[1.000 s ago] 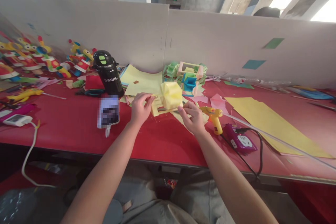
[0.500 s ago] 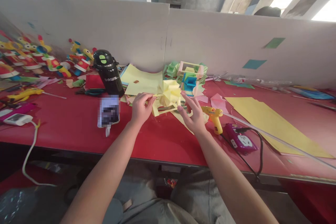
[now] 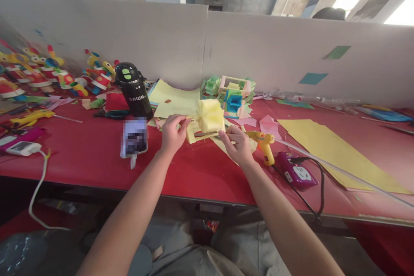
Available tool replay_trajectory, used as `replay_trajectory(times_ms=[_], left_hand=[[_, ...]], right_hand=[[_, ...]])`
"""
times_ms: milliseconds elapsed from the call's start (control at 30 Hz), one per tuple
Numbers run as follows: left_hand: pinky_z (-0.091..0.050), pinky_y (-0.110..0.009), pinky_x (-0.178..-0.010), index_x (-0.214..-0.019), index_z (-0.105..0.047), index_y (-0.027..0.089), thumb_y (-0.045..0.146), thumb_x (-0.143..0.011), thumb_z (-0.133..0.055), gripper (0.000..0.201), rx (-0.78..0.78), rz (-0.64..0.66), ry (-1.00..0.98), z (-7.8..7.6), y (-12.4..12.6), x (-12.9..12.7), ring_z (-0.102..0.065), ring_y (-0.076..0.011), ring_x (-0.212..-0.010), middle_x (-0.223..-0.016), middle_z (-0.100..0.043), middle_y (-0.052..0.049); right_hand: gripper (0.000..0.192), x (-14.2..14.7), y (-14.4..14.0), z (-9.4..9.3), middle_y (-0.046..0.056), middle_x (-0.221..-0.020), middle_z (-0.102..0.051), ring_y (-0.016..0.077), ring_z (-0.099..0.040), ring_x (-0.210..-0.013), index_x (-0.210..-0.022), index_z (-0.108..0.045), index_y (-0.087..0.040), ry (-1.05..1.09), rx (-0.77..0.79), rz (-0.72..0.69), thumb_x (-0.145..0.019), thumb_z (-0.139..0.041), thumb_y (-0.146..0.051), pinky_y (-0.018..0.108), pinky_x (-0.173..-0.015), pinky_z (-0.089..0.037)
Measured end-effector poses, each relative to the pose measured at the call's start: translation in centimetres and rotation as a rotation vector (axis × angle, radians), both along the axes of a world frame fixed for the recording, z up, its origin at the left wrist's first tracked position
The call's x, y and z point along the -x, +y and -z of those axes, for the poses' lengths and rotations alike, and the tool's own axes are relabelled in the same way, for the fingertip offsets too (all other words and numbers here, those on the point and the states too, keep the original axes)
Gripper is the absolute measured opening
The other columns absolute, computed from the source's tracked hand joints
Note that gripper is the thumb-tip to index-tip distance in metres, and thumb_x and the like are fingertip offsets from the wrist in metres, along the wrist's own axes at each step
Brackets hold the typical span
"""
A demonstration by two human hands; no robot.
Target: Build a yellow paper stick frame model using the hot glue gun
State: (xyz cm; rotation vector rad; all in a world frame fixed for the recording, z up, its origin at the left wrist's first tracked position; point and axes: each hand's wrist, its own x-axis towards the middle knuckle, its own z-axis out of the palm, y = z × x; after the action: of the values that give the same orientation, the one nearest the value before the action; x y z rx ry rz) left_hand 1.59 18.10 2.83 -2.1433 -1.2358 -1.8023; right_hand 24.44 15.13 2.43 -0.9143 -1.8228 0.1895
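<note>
A yellow folded-paper wheel (image 3: 211,115) sits in a pale stick frame (image 3: 201,137) in front of me; the wheel is smeared by motion. My left hand (image 3: 174,134) is closed in a pinch at the left end of the wheel's thin axle, beside the frame. On the other side, my right hand (image 3: 239,143) is closed with thumb and fingers at the frame's right end. Just right of that hand lies a yellow glue gun (image 3: 265,146). Behind stand finished-looking paper wheels, among them a blue paper wheel (image 3: 234,102) in a frame.
A black bottle (image 3: 134,92) and a phone (image 3: 134,140) stand to the left. Yellow paper sheets (image 3: 336,153) and a purple power strip (image 3: 297,171) lie right. Colourful cup toys (image 3: 64,77) crowd the far left, before a white partition (image 3: 129,30).
The paper wheel has turned and blurred. My right hand's fingers have come down from beside the wheel and closed at the frame's right end. My left hand stays put.
</note>
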Motion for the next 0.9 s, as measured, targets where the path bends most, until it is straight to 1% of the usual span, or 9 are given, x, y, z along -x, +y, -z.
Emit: replay_trajectory(times_ms=[200,300,400,467,533,600,700,800,900], left_hand=[[-0.044,-0.029,-0.069,-0.083,-0.067,0.018,0.032,-0.092,-0.059,0.018,0.054,-0.001,-0.039,-0.18,-0.11,0.06,-0.059,-0.0167,-0.074,-0.079,-0.068,-0.004],[-0.042,-0.028,-0.067,-0.081,-0.067,0.018,0.030,-0.090,-0.061,0.016,0.119,0.003,-0.121,-0.27,-0.07,0.12,-0.059,-0.0158,-0.072,-0.077,-0.068,-0.003],[-0.042,-0.027,-0.065,-0.081,-0.067,0.019,0.030,-0.088,-0.063,0.014,0.198,0.016,-0.202,-0.19,0.10,0.17,-0.058,-0.0154,-0.070,-0.076,-0.068,-0.002],[-0.042,-0.027,-0.064,-0.080,-0.068,0.019,0.031,-0.087,-0.064,0.015,0.229,0.021,-0.224,-0.09,0.22,0.19,-0.059,-0.0156,-0.070,-0.075,-0.068,-0.002],[-0.041,-0.027,-0.064,-0.079,-0.068,0.019,0.032,-0.087,-0.064,0.016,0.233,0.021,-0.218,0.01,0.31,0.23,-0.059,-0.0158,-0.070,-0.075,-0.068,-0.002],[-0.041,-0.027,-0.065,-0.079,-0.069,0.018,0.032,-0.086,-0.065,0.016,0.227,0.016,-0.218,0.07,0.38,0.29,-0.059,-0.0157,-0.070,-0.074,-0.068,-0.003],[-0.041,-0.027,-0.064,-0.079,-0.069,0.018,0.034,-0.086,-0.064,0.018,0.245,0.015,-0.249,0.12,0.51,0.38,-0.058,-0.0158,-0.069,-0.077,-0.069,-0.003],[-0.041,-0.028,-0.063,-0.080,-0.070,0.018,0.037,-0.085,-0.064,0.020,0.276,0.024,-0.274,0.17,0.65,0.40,-0.057,-0.0162,-0.068,-0.078,-0.070,-0.004],[-0.041,-0.028,-0.062,-0.078,-0.069,0.018,0.035,-0.083,-0.065,0.018,0.289,0.014,-0.280,0.20,0.74,0.38,-0.056,-0.0161,-0.066,-0.075,-0.069,-0.003]], right_hand=[[0.038,-0.15,-0.01,-0.12,0.002,-0.067,-0.047,0.0138,-0.045,-0.063,-0.060,-0.049,-0.020,0.030,0.019,0.024,-0.094,-0.056,-0.034,0.031,-0.059,-0.038],[0.014,-0.17,-0.03,-0.12,0.002,-0.077,-0.055,0.0138,-0.047,-0.064,-0.093,-0.061,-0.021,0.091,0.037,0.076,-0.094,-0.056,-0.034,0.030,-0.060,-0.042],[0.042,-0.06,-0.18,-0.20,0.003,-0.089,-0.057,0.0143,-0.047,-0.065,-0.133,-0.049,-0.025,0.104,-0.007,0.091,-0.093,-0.056,-0.036,0.031,-0.061,-0.045],[0.054,0.08,-0.36,-0.37,0.005,-0.092,-0.056,0.0160,-0.047,-0.068,-0.142,-0.044,-0.027,0.028,-0.044,0.079,-0.091,-0.059,-0.037,0.033,-0.063,-0.047],[0.043,0.22,-0.53,-0.54,0.005,-0.090,-0.055,0.0172,-0.049,-0.072,-0.131,-0.056,-0.026,-0.060,-0.063,0.034,-0.090,-0.061,-0.037,0.034,-0.065,-0.046],[0.016,0.28,-0.60,-0.56,0.004,-0.079,-0.052,0.0160,-0.048,-0.068,-0.096,-0.070,-0.023,-0.088,-0.080,-0.015,-0.092,-0.059,-0.034,0.032,-0.062,-0.043],[0.043,0.20,-0.51,-0.33,0.001,-0.063,-0.041,0.0128,-0.042,-0.059,-0.053,-0.050,-0.019,-0.044,-0.098,-0.025,-0.094,-0.056,-0.029,0.031,-0.055,-0.036],[0.048,0.07,-0.41,-0.16,0.000,-0.061,-0.039,0.0125,-0.040,-0.058,-0.049,-0.041,-0.019,-0.006,-0.083,-0.008,-0.094,-0.056,-0.030,0.030,-0.054,-0.034],[0.036,0.05,-0.59,-0.35,0.001,-0.064,-0.043,0.0138,-0.043,-0.061,-0.059,-0.053,-0.020,0.018,-0.081,-0.010,-0.093,-0.056,-0.031,0.030,-0.056,-0.037]])
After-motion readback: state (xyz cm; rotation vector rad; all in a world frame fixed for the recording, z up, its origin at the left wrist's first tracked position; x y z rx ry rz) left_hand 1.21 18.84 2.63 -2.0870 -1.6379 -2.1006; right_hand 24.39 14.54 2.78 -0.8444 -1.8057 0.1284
